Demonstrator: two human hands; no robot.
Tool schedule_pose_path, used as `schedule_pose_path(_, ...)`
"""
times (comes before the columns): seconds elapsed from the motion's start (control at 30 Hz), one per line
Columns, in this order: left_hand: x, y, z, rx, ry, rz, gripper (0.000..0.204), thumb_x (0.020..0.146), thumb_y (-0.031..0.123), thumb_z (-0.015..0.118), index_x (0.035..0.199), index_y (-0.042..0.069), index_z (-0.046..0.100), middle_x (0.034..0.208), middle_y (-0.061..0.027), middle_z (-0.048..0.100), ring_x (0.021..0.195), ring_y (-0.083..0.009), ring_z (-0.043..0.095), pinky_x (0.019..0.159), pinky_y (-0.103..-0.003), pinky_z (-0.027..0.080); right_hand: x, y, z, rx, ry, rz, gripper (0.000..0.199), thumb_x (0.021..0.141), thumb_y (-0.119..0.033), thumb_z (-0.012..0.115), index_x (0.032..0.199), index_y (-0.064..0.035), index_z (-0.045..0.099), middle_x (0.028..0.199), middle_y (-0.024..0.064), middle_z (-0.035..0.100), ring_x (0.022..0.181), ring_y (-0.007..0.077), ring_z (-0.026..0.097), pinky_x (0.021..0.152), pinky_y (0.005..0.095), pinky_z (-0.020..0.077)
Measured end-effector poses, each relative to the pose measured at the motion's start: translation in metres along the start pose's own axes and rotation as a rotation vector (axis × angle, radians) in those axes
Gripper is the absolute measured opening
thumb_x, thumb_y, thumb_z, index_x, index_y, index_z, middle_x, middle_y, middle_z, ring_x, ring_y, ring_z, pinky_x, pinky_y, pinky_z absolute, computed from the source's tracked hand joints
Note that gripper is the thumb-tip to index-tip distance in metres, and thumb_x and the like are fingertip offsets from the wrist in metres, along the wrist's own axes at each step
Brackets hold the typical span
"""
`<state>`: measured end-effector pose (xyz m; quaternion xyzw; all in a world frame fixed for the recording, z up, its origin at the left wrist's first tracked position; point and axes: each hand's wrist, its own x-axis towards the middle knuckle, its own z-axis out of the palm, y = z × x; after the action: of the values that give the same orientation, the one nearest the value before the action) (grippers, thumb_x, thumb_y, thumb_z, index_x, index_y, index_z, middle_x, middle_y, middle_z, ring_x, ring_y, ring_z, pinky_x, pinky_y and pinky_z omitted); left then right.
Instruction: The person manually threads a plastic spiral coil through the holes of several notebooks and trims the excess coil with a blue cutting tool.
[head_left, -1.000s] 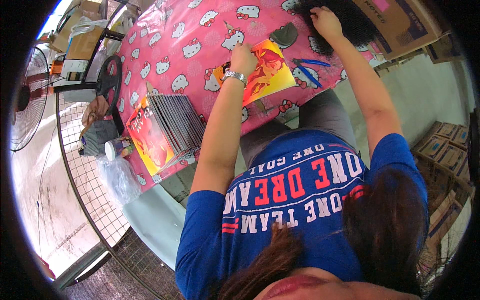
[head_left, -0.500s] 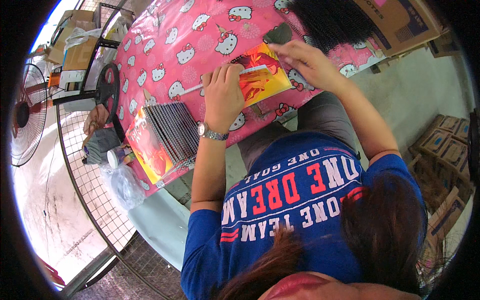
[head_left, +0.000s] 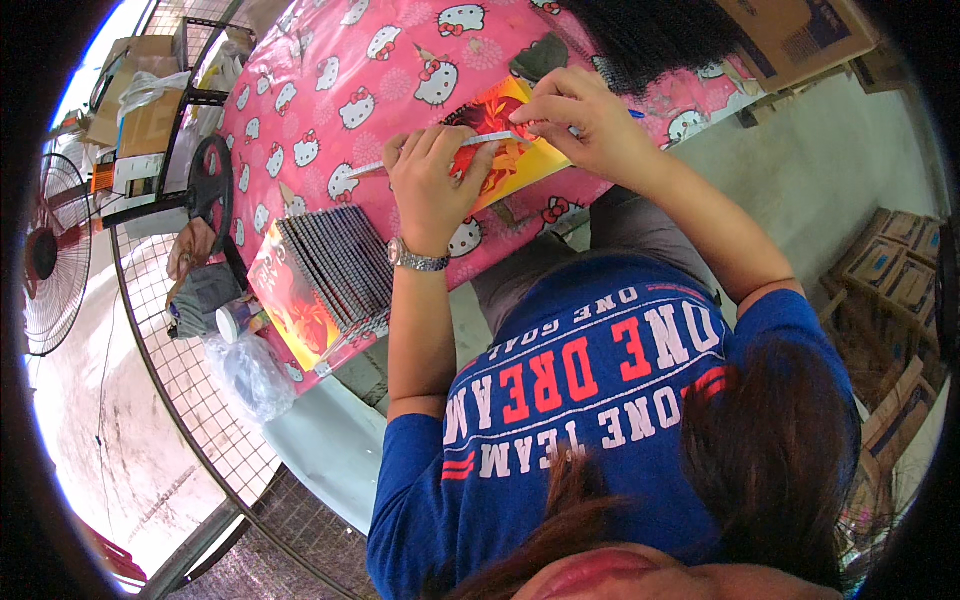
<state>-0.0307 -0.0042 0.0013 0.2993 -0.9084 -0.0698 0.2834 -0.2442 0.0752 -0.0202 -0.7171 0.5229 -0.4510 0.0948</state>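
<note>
A red and yellow booklet lies on the pink cartoon-print tablecloth. Across it runs a thin pale strip, held at both ends. My left hand, with a wristwatch, grips the strip's left part and rests on the booklet. My right hand pinches the strip's right end between its fingertips. A fanned stack of spiral-bound booklets with the same red and yellow covers lies to the left, at the table's near edge. A black heap of thin strands sits at the far edge.
A standing fan and a wire mesh rack are at the left, with a clear plastic bag and a tape roll. Cardboard boxes stand at the right, another box at top right.
My right hand came back from the black heap at the far edge to the booklet. Both hands now hold the thin strip over the cover. The view shifted slightly.
</note>
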Motion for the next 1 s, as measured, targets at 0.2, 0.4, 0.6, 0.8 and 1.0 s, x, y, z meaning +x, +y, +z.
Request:
schedule_pose_path(0.2,0.000,0.001,-0.002,-0.024,-0.015,0.024,0.021,0.076,0.028,0.076,0.085,0.012,0.066,0.081,-0.0023,0.066,0.079,-0.0210,0.062,0.083,-0.038,0.039,-0.006,0.002,0.003,0.231,-0.079,0.087,0.019,0.084,-0.010,0.067,0.102,-0.0097,0.069,0.095,0.0084,0.058,0.092,0.0243,0.059,0.077,0.0348,0.0466)
schedule_pose_path(0.4,0.005,0.020,0.004,0.033,-0.063,0.128,0.023,0.084,0.021,0.066,0.104,0.010,0.062,0.093,-0.0062,0.066,0.089,-0.0234,0.061,0.088,-0.041,0.038,-0.006,-0.012,0.002,0.167,-0.078,0.150,0.023,0.090,-0.011,0.062,0.111,-0.0043,0.064,0.101,0.0112,0.062,0.087,0.0236,0.061,0.073,0.0310,0.0478)
schedule_pose_path(0.6,0.004,0.019,0.006,0.062,-0.084,0.140,0.018,0.083,0.023,0.064,0.096,0.012,0.060,0.087,-0.0035,0.063,0.087,-0.0217,0.060,0.088,-0.042,0.038,0.003,-0.028,-0.009,0.164,-0.217,0.284,0.024,0.094,-0.012,0.055,0.117,-0.0047,0.058,0.094,0.0096,0.061,0.080,0.0227,0.060,0.069,0.0306,0.0475)
schedule_pose_path(0.8,0.001,0.011,0.006,-0.036,-0.079,0.154,0.022,0.082,0.024,0.068,0.098,0.010,0.061,0.089,-0.0058,0.065,0.089,-0.0241,0.061,0.088,-0.042,0.039,0.026,0.064,0.017,0.288,-0.261,0.488,0.033,0.087,-0.015,0.060,0.118,-0.0060,0.056,0.110,0.0164,0.061,0.103,0.0283,0.059,0.087,0.0393,0.0480)
schedule_pose_path(1.0,-0.008,0.008,0.010,0.025,-0.010,-0.050,0.033,0.076,0.032,0.075,0.098,0.010,0.063,0.103,-0.0071,0.063,0.109,-0.0309,0.052,0.098,-0.053,0.033,0.013,0.160,0.063,-0.551,-0.327,0.160,0.044,0.077,-0.026,0.067,0.117,-0.0094,0.059,0.122,0.0192,0.059,0.125,0.0360,0.046,0.105,0.0499,0.0355)
